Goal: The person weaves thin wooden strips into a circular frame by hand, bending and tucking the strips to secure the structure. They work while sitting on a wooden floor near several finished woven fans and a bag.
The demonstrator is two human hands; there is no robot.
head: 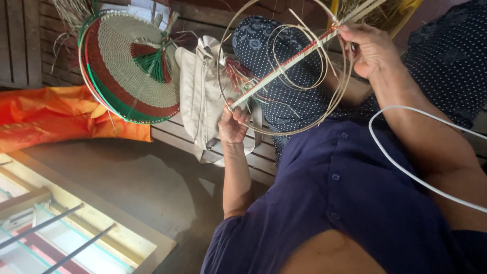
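I hold a thin cane ring (284, 133) in front of my dark blue shirt. Across the ring runs a flat strip (284, 66) bound in red and pale fibre, with loose strands and smaller cane loops hanging around it. My left hand (231, 123) grips the lower left end of the strip where it meets the ring. At the upper right end of the strip, my right hand (369, 48) pinches it with the fingers closed on the fibres.
A round woven piece (127, 66) in cream, red and green leans at the upper left. Beside it lies a cream bag (199, 96) on wooden slats. Orange cloth (50, 116) lies at the left. A white cable (406, 170) loops over my right arm.
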